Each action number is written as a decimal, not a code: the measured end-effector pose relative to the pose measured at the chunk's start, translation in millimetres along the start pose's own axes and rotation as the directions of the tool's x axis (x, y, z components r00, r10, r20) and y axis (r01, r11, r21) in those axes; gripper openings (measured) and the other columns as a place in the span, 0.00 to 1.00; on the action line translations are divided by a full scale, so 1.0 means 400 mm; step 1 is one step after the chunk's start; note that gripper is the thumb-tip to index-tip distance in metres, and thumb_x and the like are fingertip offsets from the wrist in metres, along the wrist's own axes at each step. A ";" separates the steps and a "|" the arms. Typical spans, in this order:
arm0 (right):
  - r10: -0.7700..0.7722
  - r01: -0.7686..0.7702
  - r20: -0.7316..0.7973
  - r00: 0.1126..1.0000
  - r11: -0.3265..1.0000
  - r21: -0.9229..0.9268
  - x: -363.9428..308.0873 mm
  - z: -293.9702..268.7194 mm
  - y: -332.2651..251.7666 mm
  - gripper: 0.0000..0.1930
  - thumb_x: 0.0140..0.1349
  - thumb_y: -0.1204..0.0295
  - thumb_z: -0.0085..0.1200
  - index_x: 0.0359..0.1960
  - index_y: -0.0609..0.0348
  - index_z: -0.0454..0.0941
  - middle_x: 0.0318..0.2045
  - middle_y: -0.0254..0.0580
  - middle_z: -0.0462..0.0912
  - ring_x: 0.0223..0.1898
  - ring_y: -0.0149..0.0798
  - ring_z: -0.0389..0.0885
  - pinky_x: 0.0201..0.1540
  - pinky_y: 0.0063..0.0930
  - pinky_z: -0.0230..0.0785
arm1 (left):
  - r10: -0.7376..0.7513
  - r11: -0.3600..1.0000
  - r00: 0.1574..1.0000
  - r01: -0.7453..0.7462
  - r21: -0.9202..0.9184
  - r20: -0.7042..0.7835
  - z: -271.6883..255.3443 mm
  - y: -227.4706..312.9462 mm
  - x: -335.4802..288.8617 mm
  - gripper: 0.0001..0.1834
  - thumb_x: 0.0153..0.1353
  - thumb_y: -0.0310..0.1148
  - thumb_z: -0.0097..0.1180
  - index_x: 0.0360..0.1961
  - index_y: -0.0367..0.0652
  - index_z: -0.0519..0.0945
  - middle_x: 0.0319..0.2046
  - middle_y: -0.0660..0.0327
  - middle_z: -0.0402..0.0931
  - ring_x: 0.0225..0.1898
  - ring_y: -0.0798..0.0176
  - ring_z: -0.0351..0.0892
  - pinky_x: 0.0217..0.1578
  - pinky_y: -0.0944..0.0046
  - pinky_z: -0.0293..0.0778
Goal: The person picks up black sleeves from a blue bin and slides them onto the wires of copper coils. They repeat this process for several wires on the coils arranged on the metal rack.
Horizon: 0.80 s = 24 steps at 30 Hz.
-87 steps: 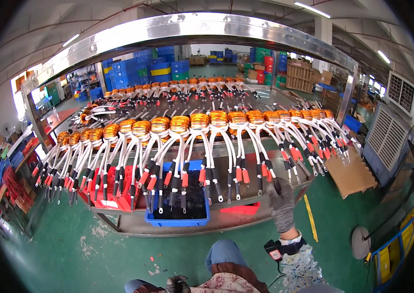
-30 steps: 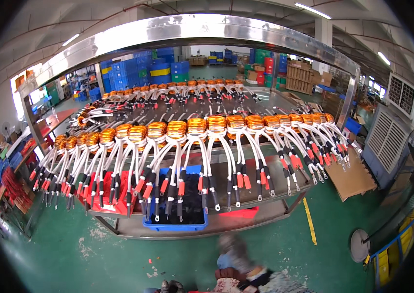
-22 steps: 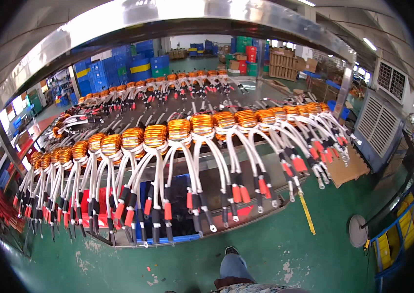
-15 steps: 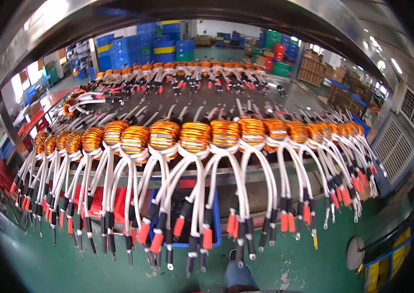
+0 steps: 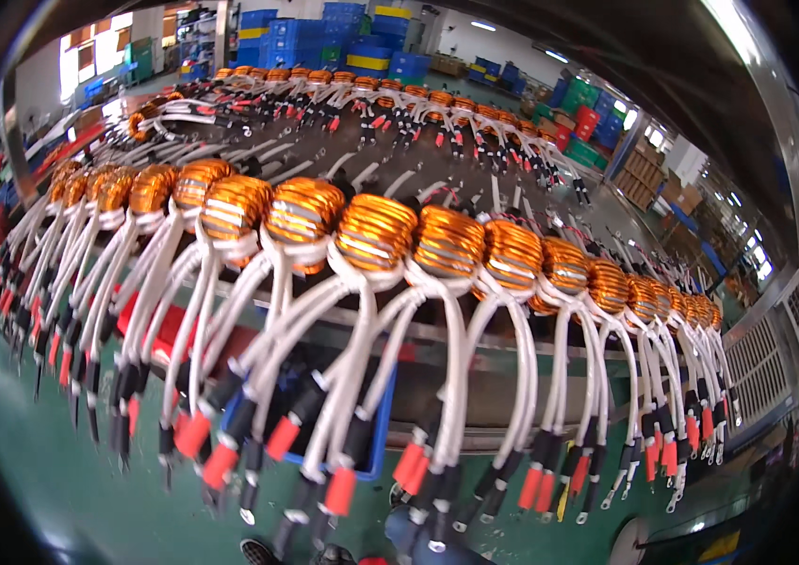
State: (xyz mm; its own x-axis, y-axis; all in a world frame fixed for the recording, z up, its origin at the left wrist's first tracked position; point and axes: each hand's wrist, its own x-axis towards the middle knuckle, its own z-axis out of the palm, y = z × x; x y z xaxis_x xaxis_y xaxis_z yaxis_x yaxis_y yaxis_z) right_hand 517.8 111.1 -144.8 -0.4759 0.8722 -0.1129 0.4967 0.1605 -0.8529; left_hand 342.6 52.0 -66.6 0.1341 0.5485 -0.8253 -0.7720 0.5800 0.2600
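Note:
Neither of my hands shows in the head view. Across the front of a metal bench runs a row of copper-wound coils (image 5: 376, 232), packed side by side. From each one, white-sleeved leads (image 5: 454, 353) hang over the bench edge. Lower down, the leads carry black sleeves and red sleeves (image 5: 339, 492), and many end in metal ring lugs (image 5: 436, 545). One yellow piece (image 5: 562, 504) hangs among the lead ends right of the middle. Nothing is seen touching the coils or leads.
A second row of coils (image 5: 319, 76) lies at the bench's far side. Below the front edge are a blue crate (image 5: 383, 424) and a red bin (image 5: 156, 331). A louvred grey unit (image 5: 765, 363) stands right. Shoes (image 5: 258, 552) and a jeans leg (image 5: 411, 532) show below.
The view has tilted and come closer to the front row. The coils look larger, sloping down toward the right. Shoes have come into view at the bottom. No coil has visibly been moved.

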 end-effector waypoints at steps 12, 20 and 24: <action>-0.262 0.266 0.075 0.962 0.963 -0.046 -0.289 -0.068 0.027 0.11 0.55 0.64 0.48 0.35 0.57 0.72 0.32 0.48 0.75 0.35 0.49 0.74 0.35 0.42 0.67 | 0.452 0.887 0.883 -0.429 -0.171 0.129 -0.020 -0.468 -0.168 0.14 0.62 0.44 0.48 0.31 0.45 0.73 0.13 0.72 0.60 0.12 0.75 0.56 0.12 0.75 0.52; -0.832 0.880 0.320 0.454 0.360 -0.310 -0.503 -0.153 -0.286 0.15 0.48 0.69 0.52 0.40 0.52 0.73 0.39 0.41 0.73 0.42 0.45 0.72 0.45 0.36 0.67 | 0.702 0.459 0.538 -0.843 0.282 0.467 -0.081 -0.490 -0.172 0.28 0.61 0.46 0.40 0.55 0.35 0.63 0.40 0.58 0.75 0.37 0.60 0.77 0.40 0.66 0.74; -0.842 0.852 0.280 0.461 0.332 -0.404 -0.544 -0.138 -0.240 0.17 0.38 0.68 0.58 0.33 0.57 0.73 0.36 0.45 0.72 0.42 0.46 0.71 0.44 0.39 0.66 | 0.666 0.746 0.746 -0.666 -0.007 -0.016 0.063 -0.580 -0.302 0.13 0.62 0.42 0.48 0.24 0.47 0.71 0.14 0.72 0.63 0.13 0.76 0.57 0.12 0.76 0.51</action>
State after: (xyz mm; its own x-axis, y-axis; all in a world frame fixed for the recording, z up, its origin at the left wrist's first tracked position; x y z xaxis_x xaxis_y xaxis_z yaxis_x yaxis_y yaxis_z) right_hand 613.7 -68.7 -10.2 -0.8406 0.1378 0.5238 0.0529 0.9833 -0.1739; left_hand 521.1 -133.7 -14.4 -0.4240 0.7860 -0.4499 -0.6690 0.0630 0.7406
